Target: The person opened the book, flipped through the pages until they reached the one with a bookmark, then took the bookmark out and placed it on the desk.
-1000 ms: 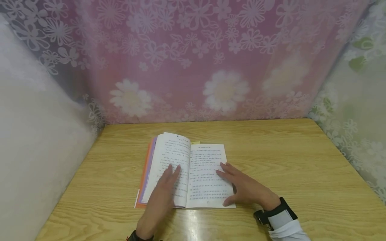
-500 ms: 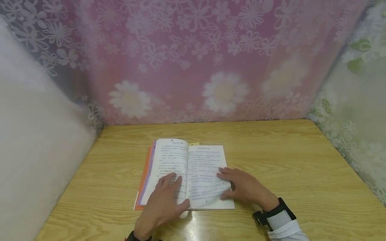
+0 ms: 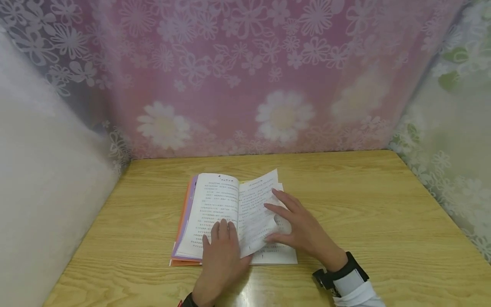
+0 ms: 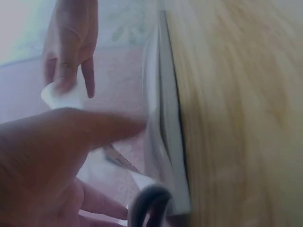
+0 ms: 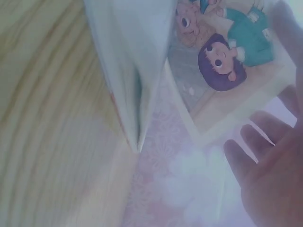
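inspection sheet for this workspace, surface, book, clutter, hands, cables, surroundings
surface: wood-grained table, glare near the front
job's things: book open on the table, one page lifted on its right side
clutter: nothing seen
left hand: left hand rests on the book's lower part, near the spine
right hand: right hand at the lifted page, grip unclear
cables: nothing seen
surroundings: pink floral cloth behind, paler cloth at both sides

A white-paged book (image 3: 234, 204) and pink, flowery cloth (image 3: 215, 106)
The pages (image 3: 215, 196) have rows of small dark print; orange and purple show along one edge. The table (image 3: 364, 204) is yellow-brown with wavy wood lines. White flowers (image 3: 284, 116) dot the cloth.
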### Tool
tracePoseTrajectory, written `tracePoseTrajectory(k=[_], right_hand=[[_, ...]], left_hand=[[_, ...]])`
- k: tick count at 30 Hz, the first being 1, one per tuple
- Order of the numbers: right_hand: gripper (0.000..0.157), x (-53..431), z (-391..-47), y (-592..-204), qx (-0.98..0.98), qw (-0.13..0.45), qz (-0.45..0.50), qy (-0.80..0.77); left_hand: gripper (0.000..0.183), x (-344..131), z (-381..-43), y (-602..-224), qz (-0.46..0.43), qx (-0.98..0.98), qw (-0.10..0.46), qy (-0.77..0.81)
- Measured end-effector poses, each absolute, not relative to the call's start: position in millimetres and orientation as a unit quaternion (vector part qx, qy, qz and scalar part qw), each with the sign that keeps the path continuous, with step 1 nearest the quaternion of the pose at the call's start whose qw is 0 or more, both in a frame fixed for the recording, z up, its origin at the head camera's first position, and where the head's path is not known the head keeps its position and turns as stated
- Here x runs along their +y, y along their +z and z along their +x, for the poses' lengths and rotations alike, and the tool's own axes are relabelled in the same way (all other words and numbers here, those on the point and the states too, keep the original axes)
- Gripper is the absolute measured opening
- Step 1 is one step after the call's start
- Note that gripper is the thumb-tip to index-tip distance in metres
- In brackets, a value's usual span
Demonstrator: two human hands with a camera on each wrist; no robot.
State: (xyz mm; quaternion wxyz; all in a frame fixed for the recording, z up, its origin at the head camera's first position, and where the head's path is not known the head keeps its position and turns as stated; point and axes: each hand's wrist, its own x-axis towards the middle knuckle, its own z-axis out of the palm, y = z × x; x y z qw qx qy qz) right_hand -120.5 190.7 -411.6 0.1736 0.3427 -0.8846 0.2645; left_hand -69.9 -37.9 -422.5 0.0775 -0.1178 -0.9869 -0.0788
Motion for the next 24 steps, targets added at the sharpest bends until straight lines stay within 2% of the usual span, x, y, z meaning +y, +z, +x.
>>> tracePoseTrajectory(k=[3, 6, 9, 12, 18, 20, 24], right_hand=[[0.101, 190.5, -118.1, -410.7, -0.891, 0.145, 0.336, 0.269], [0.118, 194.9, -115.8, -413.1, -0.905, 0.081, 0.319, 0.269], [0.127, 201.1, -114.8, -418.3, -0.916, 0.019, 0.292, 0.274], [0.125, 207.3, -115.5, -423.9, -0.920, -0.027, 0.281, 0.273], [0.108, 215.6, -114.3, -427.0, -0.915, -0.087, 0.301, 0.255], [0.107, 215.8, -113.4, -427.4, -0.914, -0.099, 0.298, 0.255], [0.103, 215.9, -113.8, -429.1, -0.913, -0.114, 0.296, 0.259]], left_hand=[[0.068, -41.5, -71.5, -423.6, -0.116, -0.985, 0.072, -0.109], [0.063, -47.2, -72.3, -424.6, -0.101, -0.979, 0.072, -0.163], [0.059, -52.6, -72.1, -424.5, -0.071, -0.971, 0.087, -0.211], [0.066, -59.3, -73.5, -423.0, -0.046, -0.962, 0.097, -0.253], [0.105, -77.4, -80.7, -421.4, -0.035, -0.955, 0.121, -0.268], [0.098, -83.1, -81.2, -423.3, -0.037, -0.957, 0.128, -0.257], [0.068, -89.6, -81.0, -427.5, -0.062, -0.964, 0.132, -0.224]])
